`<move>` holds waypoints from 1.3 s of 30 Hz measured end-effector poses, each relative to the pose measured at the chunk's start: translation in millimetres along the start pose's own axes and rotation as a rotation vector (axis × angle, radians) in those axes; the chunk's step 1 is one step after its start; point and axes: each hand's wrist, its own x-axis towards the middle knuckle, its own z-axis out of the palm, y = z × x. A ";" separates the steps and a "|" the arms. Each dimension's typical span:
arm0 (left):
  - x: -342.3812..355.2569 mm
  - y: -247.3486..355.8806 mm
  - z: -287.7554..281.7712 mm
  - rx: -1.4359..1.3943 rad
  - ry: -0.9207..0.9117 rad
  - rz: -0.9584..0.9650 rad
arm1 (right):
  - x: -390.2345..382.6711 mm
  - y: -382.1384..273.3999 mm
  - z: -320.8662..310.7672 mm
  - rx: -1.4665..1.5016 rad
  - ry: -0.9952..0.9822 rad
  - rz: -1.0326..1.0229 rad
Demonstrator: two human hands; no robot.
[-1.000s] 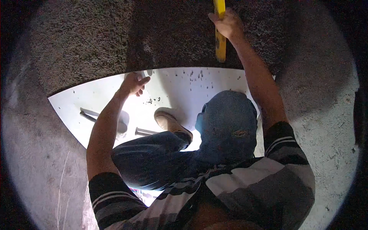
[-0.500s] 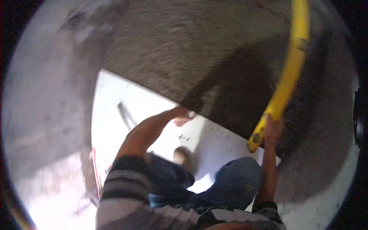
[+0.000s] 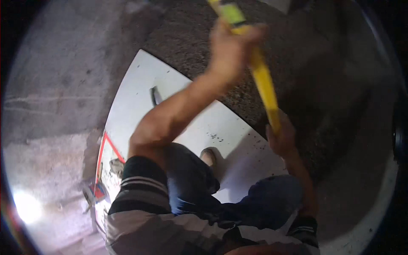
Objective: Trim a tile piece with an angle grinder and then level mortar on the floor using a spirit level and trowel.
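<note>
A long yellow spirit level (image 3: 264, 85) with a green vial near its far part slants across the upper middle of the view. My left hand (image 3: 231, 51) is wrapped round it just below the vial, slightly blurred. Lower down, my right hand (image 3: 281, 134) grips its near end. Both hands are over dark, rough, mortar-like ground (image 3: 297, 76), beyond the edge of a white board (image 3: 229, 127). How far the level is above the ground I cannot tell. Its far end runs out of view at the top.
My shoe (image 3: 208, 158) stands on the white board, which has dark crumbs on it. A small dark tool (image 3: 155, 96) lies there, partly behind my left arm. Red edging (image 3: 111, 145) and a red-and-grey object (image 3: 97, 192) are at the left, near a bright light (image 3: 27, 207).
My left hand has gone up and forward from over the board and taken hold of the level. The level has swung left at its far end, and my right hand has moved slightly left.
</note>
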 end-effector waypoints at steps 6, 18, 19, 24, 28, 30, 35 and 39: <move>-8.7 57.7 -110.5 -0.012 0.095 0.158 | -56.7 38.7 42.9 -0.017 -0.524 0.177; -17.9 -20.8 -92.2 -0.005 0.302 0.099 | -16.8 1.2 30.6 -0.083 -0.303 0.020; -11.7 -35.9 -73.4 0.012 0.355 -0.002 | -11.2 0.0 32.5 -0.156 -0.323 0.032; 35.2 -97.8 -68.6 -0.107 -0.027 -0.213 | 15.6 36.6 18.8 -0.047 -0.166 0.368; 23.8 -180.8 -178.2 1.281 -0.073 -0.007 | 56.8 60.8 13.8 -0.118 -0.289 0.599; 6.7 -208.1 -250.3 1.519 -0.027 -0.205 | 81.2 81.7 27.4 -0.234 -0.266 0.620; -16.1 -243.0 -371.0 1.706 0.285 -0.175 | 134.8 150.9 88.3 -0.320 -0.167 0.428; -8.4 -238.7 -383.7 1.683 0.285 -0.075 | 188.2 147.8 121.9 -0.467 -0.135 0.327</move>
